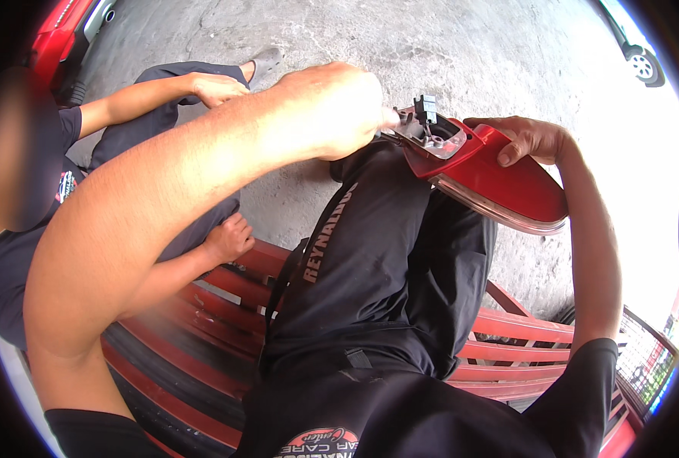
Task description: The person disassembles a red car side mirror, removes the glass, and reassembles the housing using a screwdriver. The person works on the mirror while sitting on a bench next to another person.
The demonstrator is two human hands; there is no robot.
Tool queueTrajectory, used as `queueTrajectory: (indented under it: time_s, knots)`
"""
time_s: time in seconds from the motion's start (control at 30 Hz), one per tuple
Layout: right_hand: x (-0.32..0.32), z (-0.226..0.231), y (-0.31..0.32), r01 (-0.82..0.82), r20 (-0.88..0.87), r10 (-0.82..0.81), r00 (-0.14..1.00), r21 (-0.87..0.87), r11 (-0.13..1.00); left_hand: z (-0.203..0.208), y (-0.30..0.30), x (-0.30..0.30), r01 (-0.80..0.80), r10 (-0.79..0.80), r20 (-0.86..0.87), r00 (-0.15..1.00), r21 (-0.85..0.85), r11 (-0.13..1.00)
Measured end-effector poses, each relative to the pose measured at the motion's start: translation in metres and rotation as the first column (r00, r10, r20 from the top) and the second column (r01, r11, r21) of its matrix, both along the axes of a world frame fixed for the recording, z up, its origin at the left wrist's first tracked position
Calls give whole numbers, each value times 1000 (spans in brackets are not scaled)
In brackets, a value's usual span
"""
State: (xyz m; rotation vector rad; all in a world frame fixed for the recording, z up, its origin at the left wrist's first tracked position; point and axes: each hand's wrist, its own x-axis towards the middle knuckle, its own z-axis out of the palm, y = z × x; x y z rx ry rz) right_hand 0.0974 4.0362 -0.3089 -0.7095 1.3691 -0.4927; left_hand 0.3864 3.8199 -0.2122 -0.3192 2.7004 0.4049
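Observation:
A red car side mirror (519, 185) lies across my knees, its clear-edged rim turned toward me. My right hand (536, 140) grips its shell from the far side, thumb pressed on the red surface. At the mirror's left end is a grey mounting base (448, 145), with a black plug connector (425, 109) standing up on thin wires. My left hand (343, 107) is closed in a fist right beside that base, fingertips close to its edge. A dark, thin part shows under the fingers, but I cannot make out what the hand holds.
I sit on a red slatted bench (519, 328). A person (30, 252) in dark clothes sits close on my left, one hand on the bench. A red vehicle (53, 30) stands at the far left, and a car wheel (643, 67) at the far right, on the concrete floor (477, 53).

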Motion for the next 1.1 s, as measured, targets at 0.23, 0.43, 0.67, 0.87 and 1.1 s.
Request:
queueTrajectory:
  time_s: [0.23,0.43,0.67,0.87,1.1]
  knots:
    - [-1,2,3,15,-8,-15,1000,20,1000,-29,2,10,150,-216,-253,943,-257,955]
    - [5,7,-4,-39,-42,38,998,-14,999,3,10,5,-14,14,1,1000,-85,996]
    - [3,3,0,-3,-1,3,1000,-1,1000,-19,1,5,127,-144,-85,986,-185,974]
    - [4,4,3,12,8,-12,1000,7,1000,0,12,-6,52,-48,44,998,-117,992]
    - [7,8,-3,-11,9,11,1000,-16,1000,-11,4,9,98,-121,-119,986,-183,978]
